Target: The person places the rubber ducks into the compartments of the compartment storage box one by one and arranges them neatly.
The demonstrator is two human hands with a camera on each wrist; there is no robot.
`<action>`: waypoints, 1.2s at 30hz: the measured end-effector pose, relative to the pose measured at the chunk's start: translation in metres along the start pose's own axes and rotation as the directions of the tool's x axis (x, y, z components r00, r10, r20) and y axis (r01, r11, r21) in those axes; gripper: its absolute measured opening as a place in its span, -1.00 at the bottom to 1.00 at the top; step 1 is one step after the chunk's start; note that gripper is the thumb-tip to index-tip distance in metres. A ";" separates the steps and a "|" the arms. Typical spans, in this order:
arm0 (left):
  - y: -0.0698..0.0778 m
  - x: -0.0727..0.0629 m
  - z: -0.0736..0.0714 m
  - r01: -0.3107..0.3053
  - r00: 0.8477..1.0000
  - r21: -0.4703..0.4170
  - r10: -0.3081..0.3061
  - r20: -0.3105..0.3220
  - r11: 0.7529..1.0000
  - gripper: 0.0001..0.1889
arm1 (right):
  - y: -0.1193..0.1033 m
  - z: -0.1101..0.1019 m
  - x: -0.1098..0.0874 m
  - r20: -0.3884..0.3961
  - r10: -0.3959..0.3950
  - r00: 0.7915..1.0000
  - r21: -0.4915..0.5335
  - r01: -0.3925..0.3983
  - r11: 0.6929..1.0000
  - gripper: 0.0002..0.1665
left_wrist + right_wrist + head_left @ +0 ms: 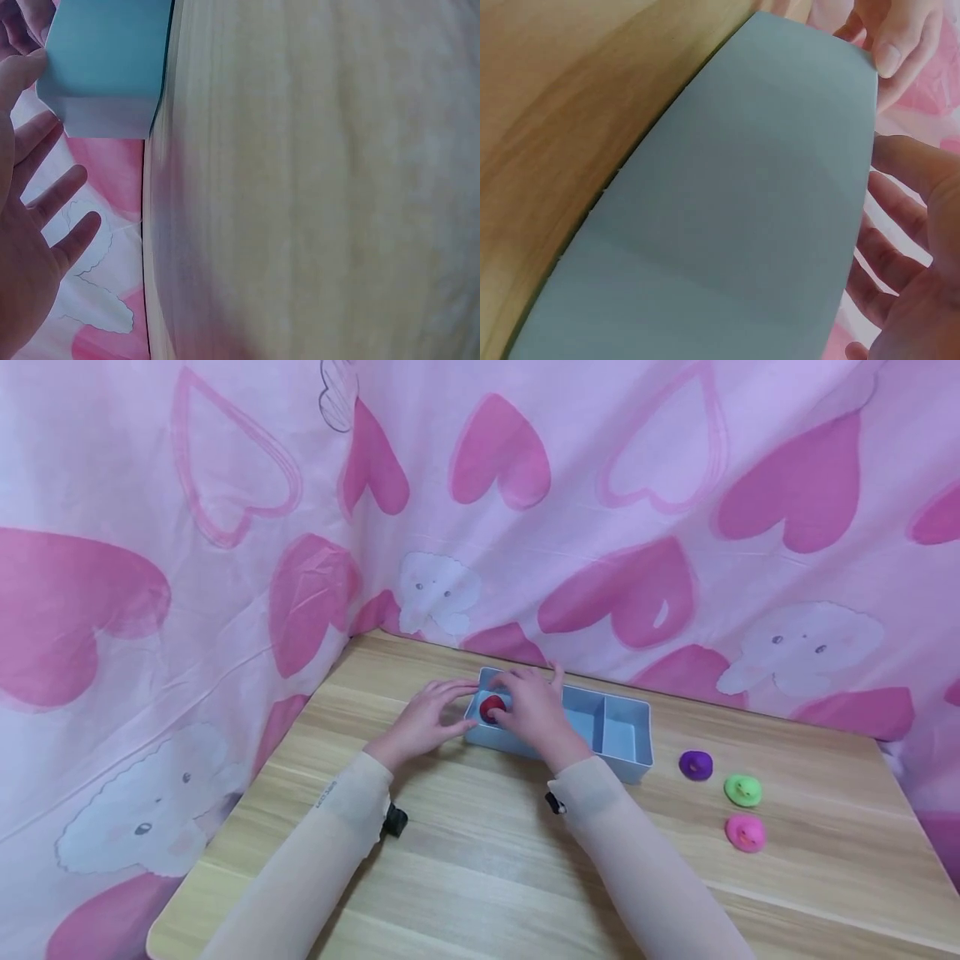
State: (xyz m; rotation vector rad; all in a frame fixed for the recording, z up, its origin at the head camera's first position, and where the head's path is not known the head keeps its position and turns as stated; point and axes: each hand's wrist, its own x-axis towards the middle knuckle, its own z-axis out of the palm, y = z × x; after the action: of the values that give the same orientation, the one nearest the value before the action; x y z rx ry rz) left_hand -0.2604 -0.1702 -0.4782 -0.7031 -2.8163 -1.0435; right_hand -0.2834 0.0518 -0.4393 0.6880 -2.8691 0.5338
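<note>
A light blue divided box [628, 768] stands on the table. My left hand [423, 720] holds its left end, thumb at the near corner and forefinger toward the far one; the left wrist view shows the ring and little fingers of this hand [30, 247] spread away from the box. My right hand [534, 706] reaches over the near wall into the left compartment, thumb and fingertips around a small red toy [491, 707]. In the right wrist view, the box wall [720, 180] hides the toy and the tips of my right hand [922, 255].
Right of the box sit a purple toy duck [696, 765], a green toy duck [743, 790] and a pink toy duck [746, 832]. A pink heart-patterned curtain [495, 560] hangs along the back and left edges of the wooden table [465, 860].
</note>
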 end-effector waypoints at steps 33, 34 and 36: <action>0.000 0.003 0.004 0.008 1.000 0.010 -0.008 0.010 1.000 -0.33 | 0.036 -0.018 -0.064 -0.165 0.175 0.971 0.252 -0.130 0.959 -0.64; 0.000 0.002 0.004 0.006 1.000 0.011 -0.006 0.007 1.000 -0.33 | 0.037 -0.019 -0.066 -0.167 0.175 0.970 0.258 -0.128 0.958 -0.64; -0.001 0.002 0.004 0.004 1.000 0.010 -0.004 0.003 1.000 -0.33 | 0.039 -0.020 -0.070 -0.174 0.176 0.969 0.265 -0.126 0.956 -0.64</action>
State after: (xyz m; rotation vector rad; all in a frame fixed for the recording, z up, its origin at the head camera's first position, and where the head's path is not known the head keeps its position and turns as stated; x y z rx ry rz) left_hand -0.2623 -0.1679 -0.4817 -0.6986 -2.8246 -1.0292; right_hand -0.2381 0.1206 -0.4484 0.4187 -2.7068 0.9463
